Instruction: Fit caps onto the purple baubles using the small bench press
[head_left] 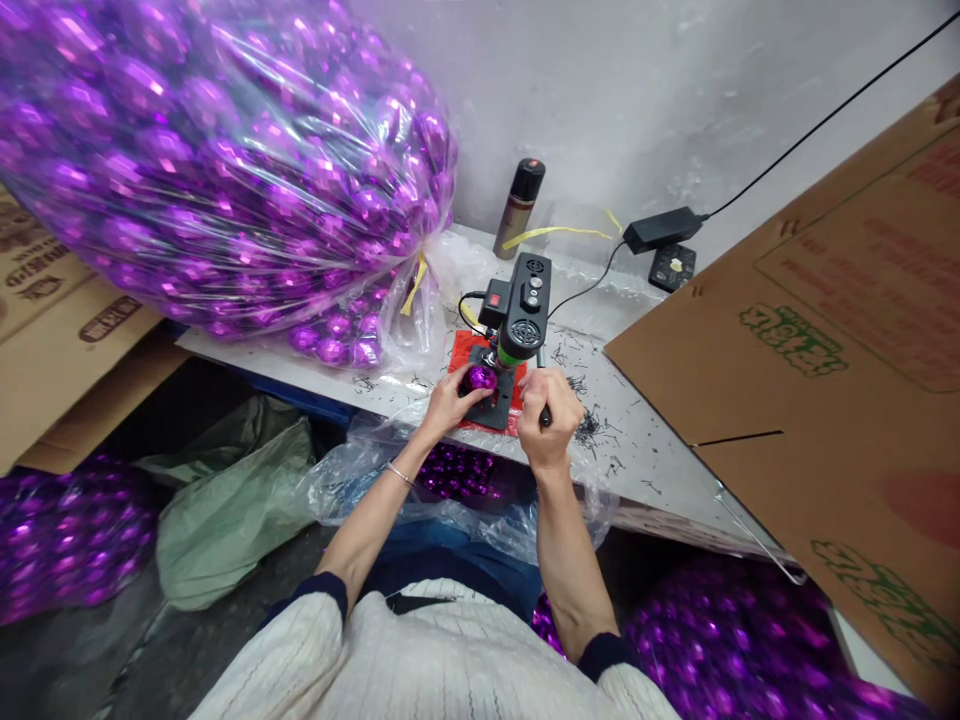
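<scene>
A small black bench drill (523, 310) with a green band stands on a red sheet (461, 350) on the white table. Under its head, my left hand (450, 400) grips a shiny purple ball (481, 379) between thumb and fingers, close above the black base (491, 412). My right hand (550, 410) is wrapped round the black lever handle (545, 416) at the drill's right side. Whether the drill's tip touches the ball is hidden by the head.
A large clear bag of purple balls (300, 180) lies at the left. Behind the drill are a spray can (517, 210) and a power adapter (663, 230) with its cord. Black shavings (589, 425) litter the table (637, 400). A cardboard box (810, 340) stands right; an open plastic bag (345, 475) hangs below the edge.
</scene>
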